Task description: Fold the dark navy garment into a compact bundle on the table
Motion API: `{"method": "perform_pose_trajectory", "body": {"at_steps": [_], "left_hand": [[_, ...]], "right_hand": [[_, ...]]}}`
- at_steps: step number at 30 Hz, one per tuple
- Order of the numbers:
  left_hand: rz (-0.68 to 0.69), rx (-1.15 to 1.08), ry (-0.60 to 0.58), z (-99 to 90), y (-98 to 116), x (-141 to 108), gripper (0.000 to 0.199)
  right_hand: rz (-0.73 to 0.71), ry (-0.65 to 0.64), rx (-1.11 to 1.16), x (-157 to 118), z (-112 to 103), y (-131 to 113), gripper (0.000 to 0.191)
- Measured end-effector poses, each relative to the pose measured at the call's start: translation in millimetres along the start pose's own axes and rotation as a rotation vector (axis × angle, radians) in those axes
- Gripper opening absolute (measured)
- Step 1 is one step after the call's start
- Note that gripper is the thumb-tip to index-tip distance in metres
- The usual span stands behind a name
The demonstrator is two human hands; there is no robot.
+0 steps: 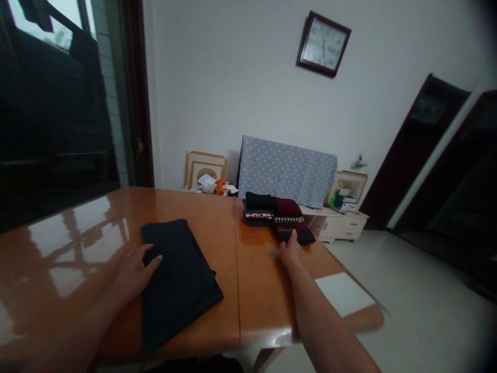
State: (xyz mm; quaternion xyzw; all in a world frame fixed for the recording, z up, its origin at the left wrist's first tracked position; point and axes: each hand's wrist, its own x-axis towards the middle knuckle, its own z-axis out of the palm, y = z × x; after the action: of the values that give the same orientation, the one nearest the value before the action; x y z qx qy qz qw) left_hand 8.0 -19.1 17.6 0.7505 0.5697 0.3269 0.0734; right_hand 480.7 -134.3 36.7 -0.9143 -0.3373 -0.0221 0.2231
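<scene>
- Folded black cloth garment (179, 282): flat rectangular bundle lying on the near-middle of the table, slightly angled, left of the table seam.
- Left hand (132, 272): on the left edge of the folded black cloth garment, fingers spread and resting on top, not pinching anything.
- Right hand (291, 251): at the near end of the stack, fingers bunched on a black-and-maroon folded garment (294, 233); whether they pinch it is hidden, cannot tell.
- Stack of folded clothes (269, 211): black, maroon and patterned red-white layers at the far right of the table, touching the black-and-maroon folded garment.
- Glossy orange-brown wooden table (194, 215): two sections meeting at a straight seam, window reflections on the left section.
- White rectangular sheet (344, 294): near the right corner of the table, right of the right forearm.
- Blue-grey polka-dot board (287, 171): leaning on the far wall behind the stack.
- Wooden picture frames (205, 168): leaning at the far wall, left of the board.
- Low white drawer cabinet (337, 224): far right, beyond the table.
- Dark-framed square wall clock (323, 44): tilted in view, high on the far wall.
</scene>
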Motion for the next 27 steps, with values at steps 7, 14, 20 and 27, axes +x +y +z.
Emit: {"method": "perform_pose_trajectory", "body": {"at_steps": [7,14,20,27], "left_hand": [[-0.001,0.003,0.011,4.5,-4.9,3.3,0.073],[0.011,0.017,-0.005,8.6,-13.0,5.5,0.070],[0.040,0.020,0.004,16.3,-22.5,9.5,0.068],[0.081,0.024,0.026,30.1,-38.7,19.1,0.058]], "right_hand": [[0.022,-0.001,-0.049,-1.0,0.5,-2.8,0.076],[0.034,-0.046,-0.049,0.6,0.7,-2.9,0.071],[0.037,-0.009,-0.051,-0.6,1.6,-2.9,0.071],[0.038,-0.002,-0.061,1.2,2.1,-1.0,0.053]]}}
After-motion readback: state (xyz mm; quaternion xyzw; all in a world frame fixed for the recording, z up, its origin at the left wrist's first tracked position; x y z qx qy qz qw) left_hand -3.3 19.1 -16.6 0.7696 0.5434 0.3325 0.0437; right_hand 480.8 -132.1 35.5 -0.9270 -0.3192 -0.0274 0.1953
